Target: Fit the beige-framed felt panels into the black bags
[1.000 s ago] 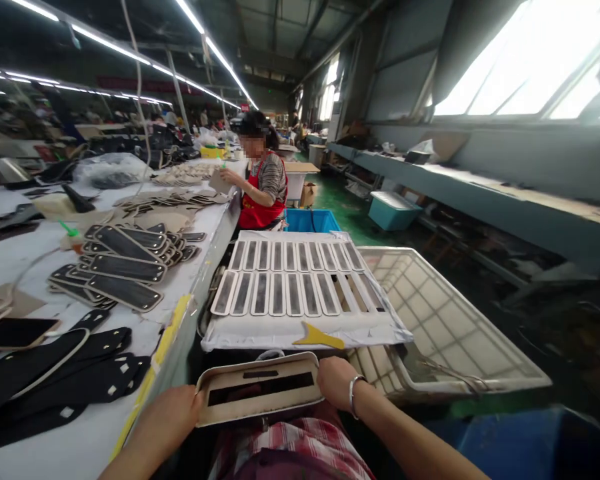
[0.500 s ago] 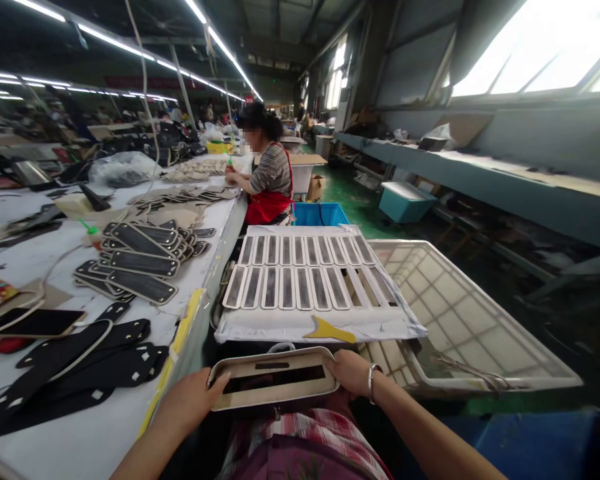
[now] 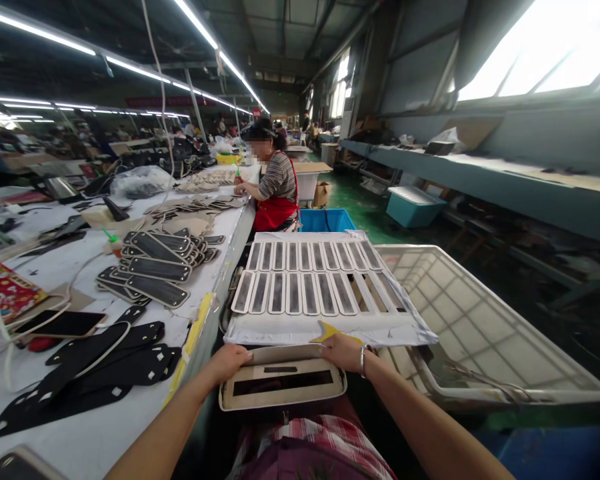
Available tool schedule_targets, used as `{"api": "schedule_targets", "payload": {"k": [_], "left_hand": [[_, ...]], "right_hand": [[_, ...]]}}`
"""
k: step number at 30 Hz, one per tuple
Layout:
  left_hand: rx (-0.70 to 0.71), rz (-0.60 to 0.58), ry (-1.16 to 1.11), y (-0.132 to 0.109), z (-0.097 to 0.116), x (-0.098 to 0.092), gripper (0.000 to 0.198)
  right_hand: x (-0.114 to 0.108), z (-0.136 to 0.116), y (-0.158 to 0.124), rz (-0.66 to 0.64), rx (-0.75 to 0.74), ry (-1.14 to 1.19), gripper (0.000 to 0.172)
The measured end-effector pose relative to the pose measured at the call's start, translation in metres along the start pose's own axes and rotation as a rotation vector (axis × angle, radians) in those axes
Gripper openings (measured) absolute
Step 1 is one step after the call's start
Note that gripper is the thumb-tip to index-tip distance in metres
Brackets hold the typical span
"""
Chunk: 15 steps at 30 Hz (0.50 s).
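Observation:
A half-made bag [image 3: 283, 404] sits at my lap, a box-like shell with a beige inside, a dark long slot and a smaller dark slot above it. My left hand [image 3: 231, 364] grips its far rim near the left corner, the thumb over the edge. On the right part of the same rim, my right hand [image 3: 341, 351] is closed, with a bracelet on the wrist. Just beyond my right fingers lies a yellow fishtail-shaped plastic piece [image 3: 337, 331], partly hidden by that hand. It rests on a white-covered board [image 3: 280, 333] bearing rows of dark strips with pale borders.
On the table [image 3: 145, 347] to my left lie stacked grey straps [image 3: 157, 268], black pieces [image 3: 105, 357] and a phone [image 3: 63, 323]. A white plastic crate [image 3: 485, 307] stands at right. Ahead sits a co-worker [image 3: 277, 180] in a red apron, near a blue bin [image 3: 327, 219].
Both hands have moved from the bag's ends to its far rim, and its inside now faces me more. The view has shifted slightly, so the surroundings appear further right.

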<state>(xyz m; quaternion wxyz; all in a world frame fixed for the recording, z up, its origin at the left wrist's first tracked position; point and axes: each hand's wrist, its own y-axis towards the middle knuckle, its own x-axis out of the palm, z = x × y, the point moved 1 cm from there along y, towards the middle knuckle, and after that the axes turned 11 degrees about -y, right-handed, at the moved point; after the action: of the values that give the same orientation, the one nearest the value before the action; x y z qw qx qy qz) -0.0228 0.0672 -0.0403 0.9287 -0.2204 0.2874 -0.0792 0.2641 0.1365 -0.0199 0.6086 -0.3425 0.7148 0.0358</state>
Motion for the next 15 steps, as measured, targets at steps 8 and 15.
{"api": "schedule_targets", "payload": {"k": [8, 15], "left_hand": [[0.021, 0.049, -0.022, 0.008, -0.001, 0.004, 0.037], [0.016, -0.028, -0.075, -0.040, -0.011, -0.013, 0.051]], "right_hand": [[0.000, 0.003, 0.007, -0.015, -0.015, 0.005, 0.023], [0.006, 0.006, -0.034, 0.032, -0.022, 0.046, 0.028]]}}
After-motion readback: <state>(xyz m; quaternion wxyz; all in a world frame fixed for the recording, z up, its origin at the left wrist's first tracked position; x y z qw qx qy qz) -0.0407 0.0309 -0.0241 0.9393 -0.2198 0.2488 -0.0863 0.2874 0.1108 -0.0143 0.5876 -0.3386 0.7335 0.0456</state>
